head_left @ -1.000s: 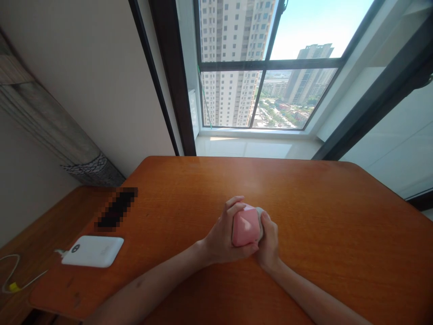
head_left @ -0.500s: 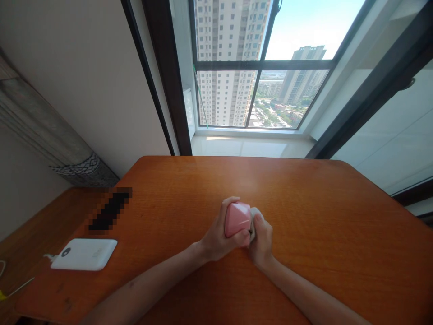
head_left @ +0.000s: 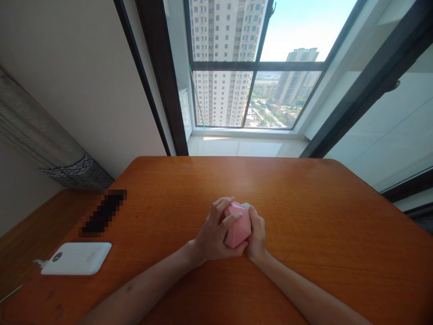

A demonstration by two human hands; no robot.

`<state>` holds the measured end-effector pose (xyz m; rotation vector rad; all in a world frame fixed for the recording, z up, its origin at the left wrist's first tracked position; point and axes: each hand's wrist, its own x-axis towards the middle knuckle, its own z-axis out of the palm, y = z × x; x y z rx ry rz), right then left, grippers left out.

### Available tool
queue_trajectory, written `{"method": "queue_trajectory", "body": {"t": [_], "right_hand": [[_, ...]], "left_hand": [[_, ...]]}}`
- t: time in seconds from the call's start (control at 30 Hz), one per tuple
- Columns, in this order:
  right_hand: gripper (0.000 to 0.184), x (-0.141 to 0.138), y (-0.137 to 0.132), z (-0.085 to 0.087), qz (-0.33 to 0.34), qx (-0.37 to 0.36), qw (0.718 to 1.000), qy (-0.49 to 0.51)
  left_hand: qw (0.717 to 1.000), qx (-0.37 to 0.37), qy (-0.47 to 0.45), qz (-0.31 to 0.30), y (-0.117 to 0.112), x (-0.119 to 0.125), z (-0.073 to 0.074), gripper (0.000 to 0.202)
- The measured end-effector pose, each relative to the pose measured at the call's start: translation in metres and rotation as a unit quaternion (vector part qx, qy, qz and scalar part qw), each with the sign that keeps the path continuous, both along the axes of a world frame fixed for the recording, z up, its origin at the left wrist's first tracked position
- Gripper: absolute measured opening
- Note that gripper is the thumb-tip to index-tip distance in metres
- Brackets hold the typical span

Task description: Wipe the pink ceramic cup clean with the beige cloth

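Observation:
A small pink block-shaped object [head_left: 239, 229] with a white or grey part at its far side sits between both my hands, just above the orange wooden table [head_left: 304, 216]. My left hand [head_left: 214, 232] wraps round its left side, fingers curled over the top. My right hand [head_left: 257, 234] grips its right side, thumb pressed on the upper edge. Much of the object is hidden by my fingers.
A white power bank [head_left: 77, 264] with a cable lies at the table's left. A pixelated dark object [head_left: 103, 213] lies beyond it. A large window [head_left: 250, 81] with dark frames faces high-rise buildings past the table's far edge. A grey patterned curtain [head_left: 50, 149] hangs left.
The pink object has turned in my hands and my left fingers have curled further over its top. The view has drifted, so everything sits slightly further left.

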<state>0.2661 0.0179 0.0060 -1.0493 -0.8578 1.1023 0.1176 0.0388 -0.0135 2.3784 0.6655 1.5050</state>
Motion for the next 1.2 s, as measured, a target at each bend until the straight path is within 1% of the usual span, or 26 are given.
{"method": "queue_trajectory", "body": {"t": [0.03,0.07,0.1,0.17,0.2,0.23,0.33,0.37,0.4,0.5,0.53,0.57,0.67,0.7,0.73,0.77,0.8,0.87,0.9,0.93,0.97,1.0,1.07,1.1,1.13,1.2], "right_hand": [[0.062,0.0,0.0,0.0,0.002,-0.001,1.0,0.009],[0.063,-0.001,0.0,0.0,0.005,0.001,1.0,0.011],[0.064,-0.001,0.0,0.0,0.005,0.005,1.0,0.008],[0.069,0.0,-0.001,-0.002,0.003,0.013,1.0,-0.01],[0.07,0.0,-0.001,-0.002,0.003,0.014,1.0,-0.018],[0.069,0.0,-0.001,-0.002,0.003,0.013,1.0,-0.02],[0.062,-0.001,0.002,-0.002,0.008,-0.001,1.0,0.013],[0.06,-0.001,0.003,-0.002,0.008,-0.003,1.0,0.028],[0.058,-0.001,0.003,-0.003,0.01,-0.004,0.999,0.039],[0.061,-0.002,0.003,-0.007,0.015,-0.005,0.999,0.037],[0.062,-0.002,0.003,-0.008,0.015,-0.008,0.999,0.032],[0.062,-0.002,0.003,-0.007,0.014,-0.011,0.999,0.029],[0.058,-0.002,0.004,-0.003,0.012,-0.013,0.999,0.04],[0.057,-0.002,0.003,-0.002,0.014,-0.011,0.999,0.045],[0.057,-0.002,0.002,-0.002,0.017,-0.007,0.999,0.044],[0.059,-0.001,0.001,-0.002,0.02,-0.002,0.999,0.037],[0.061,-0.001,0.0,-0.004,0.019,0.003,0.999,0.027],[0.064,0.001,-0.002,-0.008,0.014,0.007,1.0,0.014],[0.065,0.001,-0.002,-0.01,0.014,0.004,1.0,0.019],[0.064,0.001,-0.001,-0.01,0.015,-0.005,0.999,0.035],[0.062,0.001,0.001,-0.01,0.014,-0.021,0.998,0.062],[0.059,0.0,0.003,-0.008,0.012,-0.041,0.994,0.097],[0.054,-0.002,0.008,-0.003,0.024,-0.089,0.982,0.167],[0.051,-0.003,0.01,0.0,0.042,-0.114,0.974,0.193],[0.05,-0.004,0.012,0.003,0.062,-0.135,0.967,0.209],[0.052,-0.005,0.012,0.005,0.08,-0.144,0.966,0.201]], "left_hand": [[1.0,0.011,0.004,-0.004,0.001,-0.001,0.0,0.1],[1.0,-0.014,-0.01,-0.013,0.001,-0.001,0.0,0.096],[0.997,-0.07,-0.035,-0.024,0.0,-0.001,0.0,0.09],[0.979,-0.184,-0.08,-0.041,-0.001,0.0,0.0,0.078],[0.974,-0.204,-0.086,-0.039,-0.001,0.0,0.0,0.076],[0.978,-0.19,-0.078,-0.031,-0.001,0.0,0.0,0.078],[0.999,-0.037,-0.013,-0.009,0.001,-0.001,0.0,0.095],[1.0,-0.018,-0.002,-0.012,0.001,-0.002,0.0,0.098],[0.999,-0.034,-0.005,-0.018,0.002,-0.002,0.0,0.096],[0.98,-0.183,-0.062,-0.038,0.002,-0.002,-0.001,0.079],[0.975,-0.204,-0.073,-0.04,0.002,-0.002,-0.002,0.077],[0.978,-0.192,-0.069,-0.039,0.003,-0.003,-0.002,0.079],[0.998,-0.048,-0.01,-0.035,0.005,-0.003,-0.003,0.096],[0.999,-0.025,-0.001,-0.035,0.005,-0.003,-0.002,0.098],[0.999,-0.033,-0.006,-0.038,0.004,-0.003,-0.002,0.096],[0.996,-0.074,-0.025,-0.041,0.002,-0.002,-0.002,0.091],[0.988,-0.14,-0.054,-0.044,-0.001,-0.001,-0.001,0.084],[0.956,-0.27,-0.099,-0.056,-0.005,0.0,-0.002,0.072],[0.944,-0.306,-0.105,-0.065,-0.006,0.0,-0.003,0.071],[0.941,-0.316,-0.1,-0.074,-0.006,0.0,-0.003,0.076],[0.947,-0.297,-0.088,-0.082,-0.004,-0.001,-0.004,0.086],[0.96,-0.255,-0.072,-0.089,-0.001,-0.003,-0.005,0.099],[0.985,-0.139,-0.022,-0.098,0.007,-0.007,-0.006,0.124],[0.991,-0.086,0.007,-0.099,0.011,-0.009,-0.006,0.129],[0.994,-0.046,0.031,-0.096,0.013,-0.01,-0.006,0.128],[0.995,-0.023,0.049,-0.082,0.015,-0.011,-0.006,0.113]]}}
